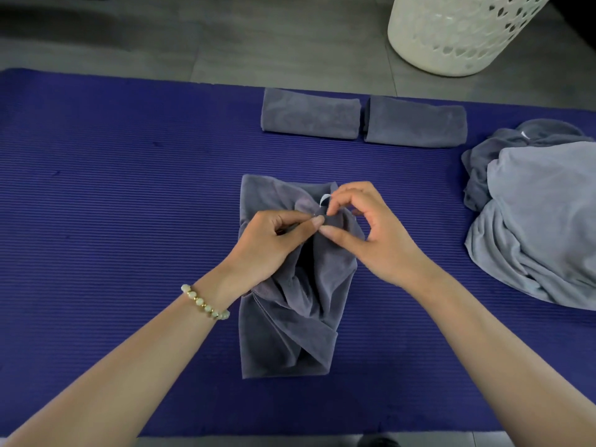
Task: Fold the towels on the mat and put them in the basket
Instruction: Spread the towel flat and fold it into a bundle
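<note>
both hands [322, 232] pinching crumpled grey towel [287, 321], purple mat [113, 188]

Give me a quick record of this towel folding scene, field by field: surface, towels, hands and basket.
surface: purple mat on a grey floor
in work: middle towel, rumpled, on the mat
left grip: pinches the middle towel's bunched top
right grip: pinches the same spot, beside a white tag
folded: two folded towels, side by side at the mat's far edge
unfolded: pile of towels at the mat's right end
basket: white, on the floor beyond the mat, contents hidden
</note>
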Tool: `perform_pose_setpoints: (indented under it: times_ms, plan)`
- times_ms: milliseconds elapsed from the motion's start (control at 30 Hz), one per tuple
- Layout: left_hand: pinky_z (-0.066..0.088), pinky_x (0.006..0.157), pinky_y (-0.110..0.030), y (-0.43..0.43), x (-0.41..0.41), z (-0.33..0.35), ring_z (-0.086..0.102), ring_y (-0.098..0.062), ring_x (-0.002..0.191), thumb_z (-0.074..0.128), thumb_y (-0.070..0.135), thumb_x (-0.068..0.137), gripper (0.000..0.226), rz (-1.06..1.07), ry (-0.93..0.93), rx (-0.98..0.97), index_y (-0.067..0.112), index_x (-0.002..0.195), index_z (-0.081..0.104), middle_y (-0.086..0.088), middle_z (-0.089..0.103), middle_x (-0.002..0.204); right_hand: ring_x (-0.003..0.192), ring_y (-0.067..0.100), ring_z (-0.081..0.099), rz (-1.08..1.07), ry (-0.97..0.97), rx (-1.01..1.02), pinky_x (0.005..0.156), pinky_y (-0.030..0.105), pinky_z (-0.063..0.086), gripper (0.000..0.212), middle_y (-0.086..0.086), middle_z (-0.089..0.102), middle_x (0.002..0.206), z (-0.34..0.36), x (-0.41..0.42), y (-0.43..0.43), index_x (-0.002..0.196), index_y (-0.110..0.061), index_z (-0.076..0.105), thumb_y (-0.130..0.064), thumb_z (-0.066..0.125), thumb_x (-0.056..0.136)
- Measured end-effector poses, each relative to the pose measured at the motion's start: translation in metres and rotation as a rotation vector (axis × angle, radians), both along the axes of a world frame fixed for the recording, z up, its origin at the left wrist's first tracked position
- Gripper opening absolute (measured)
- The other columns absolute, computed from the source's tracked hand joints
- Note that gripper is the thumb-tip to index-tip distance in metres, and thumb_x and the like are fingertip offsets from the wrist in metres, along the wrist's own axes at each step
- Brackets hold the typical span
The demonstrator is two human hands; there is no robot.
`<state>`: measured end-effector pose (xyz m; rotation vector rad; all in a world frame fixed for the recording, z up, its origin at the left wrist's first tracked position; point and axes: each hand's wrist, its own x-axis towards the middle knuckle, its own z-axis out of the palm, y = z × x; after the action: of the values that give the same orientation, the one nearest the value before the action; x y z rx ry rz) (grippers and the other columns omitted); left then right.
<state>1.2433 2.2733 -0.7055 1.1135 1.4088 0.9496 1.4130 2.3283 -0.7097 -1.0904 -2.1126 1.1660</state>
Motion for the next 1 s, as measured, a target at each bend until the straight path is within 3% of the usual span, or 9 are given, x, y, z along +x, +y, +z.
perform_pose_setpoints:
  times_ms: [67, 167, 267, 367, 500, 700, 867, 1000]
  plan:
    - [0.049, 0.076, -0.009, -0.009, 0.000, 0.010, 0.068, 0.003, 0.084, 0.054, 0.030, 0.094, 0.021, -0.043, -0.031, -0.027, 0.022, 0.094, 0.073, 0.013, 0.074, 0.082, 0.109, 0.004, 0.053, 0.041, -0.029, -0.068, 0.094, 0.007, 0.034, 0.013, -0.004, 0.060, 0.109, 0.012, 0.001, -0.002, 0.084, -0.017, 0.058, -0.021, 0.070, 0.085]
    - [0.049, 0.073, -0.011, -0.025, -0.001, 0.030, 0.068, -0.002, 0.082, 0.054, 0.037, 0.090, 0.024, -0.090, -0.034, -0.018, 0.022, 0.092, 0.073, 0.009, 0.074, 0.082, 0.098, 0.011, 0.064, 0.021, 0.031, -0.194, 0.089, 0.017, 0.047, 0.013, 0.000, 0.069, 0.094, 0.035, 0.002, -0.011, 0.079, -0.016, 0.059, -0.020, 0.069, 0.085]
    - [0.050, 0.073, -0.019, -0.040, -0.005, 0.056, 0.067, -0.006, 0.076, 0.065, 0.028, 0.087, 0.011, -0.093, 0.027, 0.030, 0.021, 0.090, 0.073, 0.008, 0.073, 0.079, 0.081, 0.001, 0.065, -0.044, 0.140, -0.265, 0.077, 0.014, 0.049, 0.012, -0.011, 0.067, 0.078, 0.067, 0.002, -0.022, 0.079, -0.015, 0.058, -0.016, 0.067, 0.087]
    - [0.049, 0.073, -0.014, -0.052, -0.009, 0.093, 0.069, -0.003, 0.082, 0.066, 0.018, 0.088, 0.010, 0.011, -0.012, 0.079, 0.017, 0.093, 0.075, 0.010, 0.074, 0.082, 0.086, 0.000, 0.066, -0.016, 0.141, -0.249, 0.079, 0.012, 0.048, 0.011, -0.010, 0.067, 0.083, 0.109, 0.002, -0.035, 0.079, -0.014, 0.058, -0.014, 0.066, 0.087]
    - [0.046, 0.068, -0.008, -0.074, -0.007, 0.155, 0.065, 0.006, 0.073, 0.061, 0.014, 0.091, 0.014, 0.025, 0.029, 0.213, 0.021, 0.084, 0.072, 0.019, 0.070, 0.069, 0.082, 0.002, 0.066, 0.020, 0.150, -0.186, 0.077, 0.013, 0.049, 0.008, -0.005, 0.068, 0.085, 0.159, -0.006, -0.065, 0.080, -0.011, 0.062, -0.011, 0.069, 0.085]
    - [0.049, 0.074, -0.011, -0.119, -0.007, 0.220, 0.069, -0.007, 0.091, 0.063, 0.021, 0.090, 0.014, 0.076, -0.041, 0.248, 0.016, 0.098, 0.074, 0.003, 0.075, 0.095, 0.086, 0.005, 0.067, -0.043, 0.302, -0.138, 0.081, 0.016, 0.051, 0.005, 0.000, 0.070, 0.090, 0.225, -0.010, -0.108, 0.082, -0.011, 0.064, -0.012, 0.067, 0.086]
    - [0.049, 0.079, -0.011, -0.157, -0.007, 0.260, 0.068, -0.001, 0.094, 0.070, 0.019, 0.086, 0.012, 0.074, 0.030, 0.314, 0.019, 0.097, 0.074, 0.009, 0.075, 0.096, 0.079, 0.006, 0.066, -0.021, 0.368, -0.098, 0.075, 0.019, 0.049, 0.007, -0.007, 0.069, 0.081, 0.269, -0.016, -0.143, 0.080, -0.012, 0.065, -0.013, 0.069, 0.085]
    - [0.047, 0.082, -0.009, -0.179, -0.010, 0.281, 0.067, 0.002, 0.094, 0.068, 0.020, 0.087, 0.013, 0.108, 0.101, 0.376, 0.017, 0.098, 0.075, 0.010, 0.075, 0.095, 0.082, 0.012, 0.065, 0.007, 0.333, -0.093, 0.077, 0.030, 0.049, 0.008, -0.004, 0.070, 0.083, 0.290, -0.018, -0.165, 0.087, -0.012, 0.060, -0.014, 0.068, 0.086]
